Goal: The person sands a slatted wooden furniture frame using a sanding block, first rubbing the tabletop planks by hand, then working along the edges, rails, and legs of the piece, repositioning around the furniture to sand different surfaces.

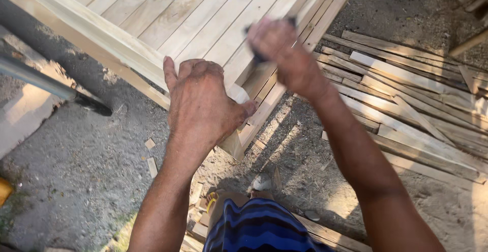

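Fingers of the left hand are curling over the lower corner of the big pale wooden panel of side-by-side planks, thumb tucked toward the edge, so that hand is basically clamping the corner and pinning it down. Looks to me like it's there to keep the panel from jumping around while the other hand is working on it.

Right hand is hanging a bit higher over the same edge, closed in a fist around a dark-handled tool. It's blurry, so I can't say what tool it is or whether it's touching the wood. Only a dark bit is poking out on either side of the fist. The blur suggests it's moving fast, but that's my guess.

Panel itself is sitting tilted, its thick light frame rail running along the left side above the gritty grey ground, with the corner ending right between the 2 hands. Seems propped that way so the edge is facing the person.

Only 1 view here, the head cam looking straight down, so moving around it:

- right side: a loose heap of thin pale wooden slats lying flat on the dirt, near the panel's right edge
- left: a grey metal bar slanting in, well apart from the hands
- bottom: blue-and-black striped shorts and small wood offcuts scattered nearby
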